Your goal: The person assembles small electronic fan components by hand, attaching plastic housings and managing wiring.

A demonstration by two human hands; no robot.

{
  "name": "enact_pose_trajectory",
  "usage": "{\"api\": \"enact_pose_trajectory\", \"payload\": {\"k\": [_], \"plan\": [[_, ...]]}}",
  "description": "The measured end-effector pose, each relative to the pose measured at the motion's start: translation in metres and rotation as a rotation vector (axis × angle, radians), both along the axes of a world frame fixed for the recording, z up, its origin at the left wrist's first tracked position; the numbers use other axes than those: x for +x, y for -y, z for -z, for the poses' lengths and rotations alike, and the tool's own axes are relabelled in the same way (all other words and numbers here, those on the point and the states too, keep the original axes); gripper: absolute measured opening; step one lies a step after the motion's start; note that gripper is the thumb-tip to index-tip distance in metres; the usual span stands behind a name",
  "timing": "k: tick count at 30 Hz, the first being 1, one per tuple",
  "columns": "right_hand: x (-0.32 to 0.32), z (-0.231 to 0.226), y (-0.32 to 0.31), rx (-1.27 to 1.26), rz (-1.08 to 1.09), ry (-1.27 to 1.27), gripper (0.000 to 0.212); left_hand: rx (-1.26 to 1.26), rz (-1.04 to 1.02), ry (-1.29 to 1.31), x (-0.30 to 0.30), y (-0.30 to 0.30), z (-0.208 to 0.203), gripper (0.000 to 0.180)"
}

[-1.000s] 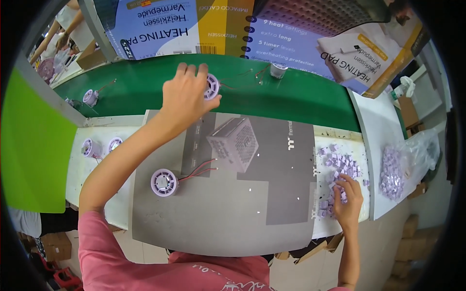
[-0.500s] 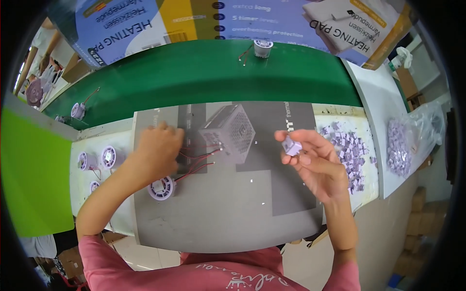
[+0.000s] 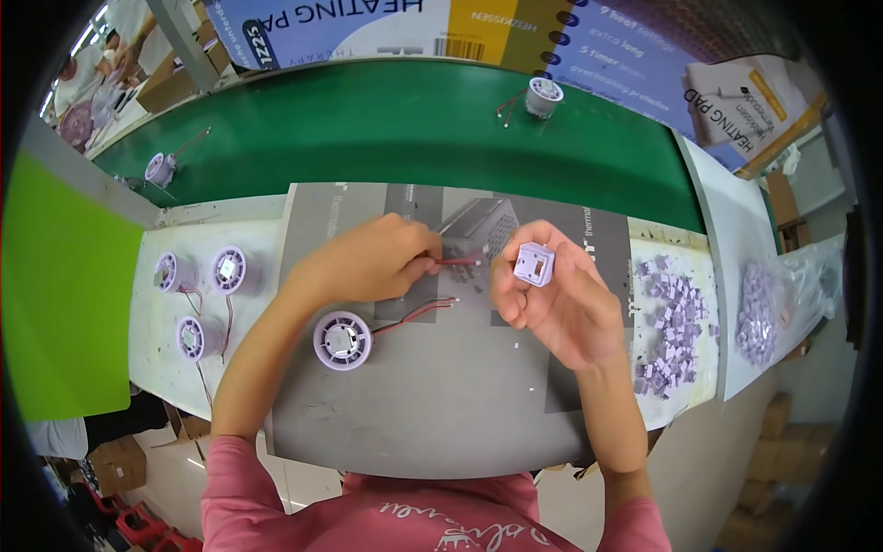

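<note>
My right hand (image 3: 566, 299) holds a small lilac plastic housing (image 3: 533, 264) with a square opening, pinched between thumb and fingers. My left hand (image 3: 382, 258) is closed on a thin red-and-black wire lead (image 3: 455, 261), whose tip points toward the housing but stays apart from it. What the far end of this lead joins is hidden by the hand. Below my left hand lies a round lilac fan-like unit (image 3: 342, 340) on the grey printed board (image 3: 414, 405). Its own red-and-black lead (image 3: 414, 316) stretches to the right.
Several similar round units (image 3: 191, 338) stand on the white surface at left. Many loose lilac housings (image 3: 676, 322) are heaped at right, beside a clear bag (image 3: 759, 313) of more. Beyond the board runs a green belt (image 3: 368, 129) carrying round units (image 3: 544, 97). Printed cartons (image 3: 487, 32) stand behind.
My left hand has moved right, bringing the lead toward the housing. My right hand has turned the housing so its square opening shows. The whole view has shifted a little.
</note>
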State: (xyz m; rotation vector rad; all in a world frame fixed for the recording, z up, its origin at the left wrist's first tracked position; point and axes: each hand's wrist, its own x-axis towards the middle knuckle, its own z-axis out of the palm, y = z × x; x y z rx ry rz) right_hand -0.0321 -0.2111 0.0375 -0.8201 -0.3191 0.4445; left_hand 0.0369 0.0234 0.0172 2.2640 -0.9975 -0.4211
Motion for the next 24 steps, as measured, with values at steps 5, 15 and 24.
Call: {"api": "enact_pose_trajectory", "payload": {"k": [5,15,24], "plan": [[0.007,0.012,-0.002,-0.234,0.13,0.074,0.036,-0.037,-0.017,-0.053,0.005,0.008,-0.005,0.013],[0.015,0.039,-0.001,-0.468,0.379,0.192,0.035,-0.305,-0.067,-0.223,0.012,0.005,0.015,0.024],[0.017,0.042,0.007,-0.521,0.374,0.218,0.033,-0.428,-0.125,-0.443,0.006,0.021,0.004,0.03]]}}
